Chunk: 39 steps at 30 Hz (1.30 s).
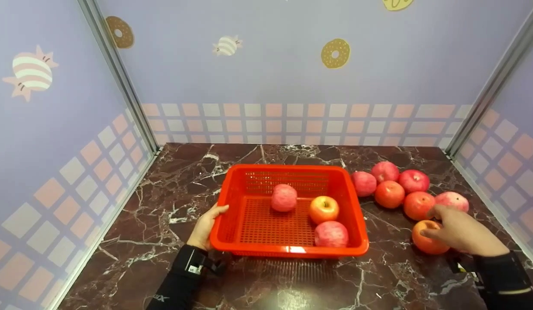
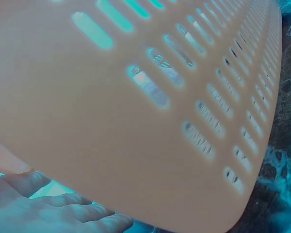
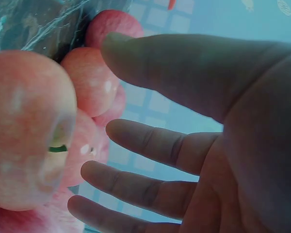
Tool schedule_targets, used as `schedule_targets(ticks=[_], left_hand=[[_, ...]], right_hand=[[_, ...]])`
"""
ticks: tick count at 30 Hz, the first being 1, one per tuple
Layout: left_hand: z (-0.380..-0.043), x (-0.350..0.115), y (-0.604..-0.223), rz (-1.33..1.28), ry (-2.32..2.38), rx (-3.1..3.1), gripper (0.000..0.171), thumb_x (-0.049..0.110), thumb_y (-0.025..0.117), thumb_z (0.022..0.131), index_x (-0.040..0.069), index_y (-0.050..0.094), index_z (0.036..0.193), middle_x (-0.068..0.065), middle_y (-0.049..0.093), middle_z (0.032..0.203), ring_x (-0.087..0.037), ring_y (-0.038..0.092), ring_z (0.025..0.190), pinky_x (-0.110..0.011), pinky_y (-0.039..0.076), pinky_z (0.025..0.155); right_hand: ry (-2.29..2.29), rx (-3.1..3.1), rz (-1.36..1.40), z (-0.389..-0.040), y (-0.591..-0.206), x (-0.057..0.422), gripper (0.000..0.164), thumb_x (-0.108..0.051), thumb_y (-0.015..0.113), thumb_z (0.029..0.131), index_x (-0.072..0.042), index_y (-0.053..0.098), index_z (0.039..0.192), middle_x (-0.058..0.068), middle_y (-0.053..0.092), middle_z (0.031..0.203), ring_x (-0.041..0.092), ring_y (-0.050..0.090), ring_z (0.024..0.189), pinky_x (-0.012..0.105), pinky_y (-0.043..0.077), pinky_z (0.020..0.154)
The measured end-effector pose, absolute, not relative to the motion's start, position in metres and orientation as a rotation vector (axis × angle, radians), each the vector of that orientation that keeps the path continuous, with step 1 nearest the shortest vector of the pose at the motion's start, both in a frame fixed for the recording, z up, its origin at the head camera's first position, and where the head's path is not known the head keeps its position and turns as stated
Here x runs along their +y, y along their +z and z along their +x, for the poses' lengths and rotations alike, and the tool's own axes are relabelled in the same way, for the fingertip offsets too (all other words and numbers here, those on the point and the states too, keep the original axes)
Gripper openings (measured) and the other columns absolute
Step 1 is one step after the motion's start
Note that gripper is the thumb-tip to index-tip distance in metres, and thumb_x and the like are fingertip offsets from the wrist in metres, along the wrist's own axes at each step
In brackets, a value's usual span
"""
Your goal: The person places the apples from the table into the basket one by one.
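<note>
A red plastic basket (image 1: 288, 249) with slotted walls stands mid-table, holding a pink apple (image 1: 284, 198), a yellow-red apple (image 1: 324, 209) and another pink apple (image 1: 331, 234). At its left side my left hand (image 1: 206, 226) grips the rim, thumb over the edge; the left wrist view has the fingers (image 2: 72, 201) along the edge of the basket wall (image 2: 111, 121). My right hand (image 1: 466, 230) hovers over an orange-red apple (image 1: 428, 239) at the right. In the right wrist view thumb and fingers are spread apart, facing that apple (image 3: 26, 131), its stem toward the palm.
Several more apples cluster right of the basket, among them a pink one (image 1: 364, 184) close to its wall and a pale one (image 1: 452, 201) beyond my right hand. Patterned panels (image 1: 266, 77) enclose the dark marble tabletop (image 1: 171, 181) at the back and both sides.
</note>
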<state>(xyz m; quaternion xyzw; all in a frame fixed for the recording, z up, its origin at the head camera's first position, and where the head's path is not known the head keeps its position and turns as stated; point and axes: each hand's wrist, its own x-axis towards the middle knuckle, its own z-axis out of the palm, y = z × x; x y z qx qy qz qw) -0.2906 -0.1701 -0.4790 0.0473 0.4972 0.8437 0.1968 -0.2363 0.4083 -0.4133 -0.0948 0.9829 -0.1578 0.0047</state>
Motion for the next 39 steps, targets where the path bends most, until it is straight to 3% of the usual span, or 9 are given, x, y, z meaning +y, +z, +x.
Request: schedule_targets(ticks=[19, 28, 39], left_hand=[[-0.291, -0.17, -0.48, 0.128, 2.352, 1.407, 0.056, 0.018, 0.027, 0.11, 0.013, 0.009, 0.163, -0.002, 0.066, 0.119, -0.019, 0.069, 0.107, -0.04, 0.057, 0.098], [-0.293, -0.17, -0.482, 0.155, 2.339, 1.417, 0.054, 0.018, 0.026, 0.11, 0.011, 0.01, 0.161, -0.002, 0.066, 0.121, -0.019, 0.068, 0.107, -0.039, 0.057, 0.098], [-0.293, -0.17, -0.481, 0.15, 2.348, 1.401, 0.053, 0.017, 0.026, 0.11, 0.011, 0.011, 0.161, -0.003, 0.067, 0.12, -0.02, 0.069, 0.107, -0.04, 0.057, 0.098]], right_hand=[[-0.466, 3.077, -0.267, -0.242, -0.431, 0.409, 0.036, -0.031, 0.081, 0.079, -0.009, 0.054, 0.088, 0.001, 0.052, 0.077, 0.017, 0.047, 0.069, 0.03, 0.034, 0.061], [-0.427, 3.084, -0.268, -0.245, -0.437, 0.409, 0.048, -0.035, 0.084, 0.074, -0.006, 0.055, 0.099, 0.004, 0.055, 0.081, 0.018, 0.049, 0.073, 0.031, 0.038, 0.064], [-0.393, 3.03, -0.186, -0.249, -0.443, 0.407, 0.07, -0.042, 0.085, 0.071, 0.001, 0.054, 0.116, 0.02, 0.059, 0.096, 0.029, 0.058, 0.082, 0.038, 0.047, 0.067]])
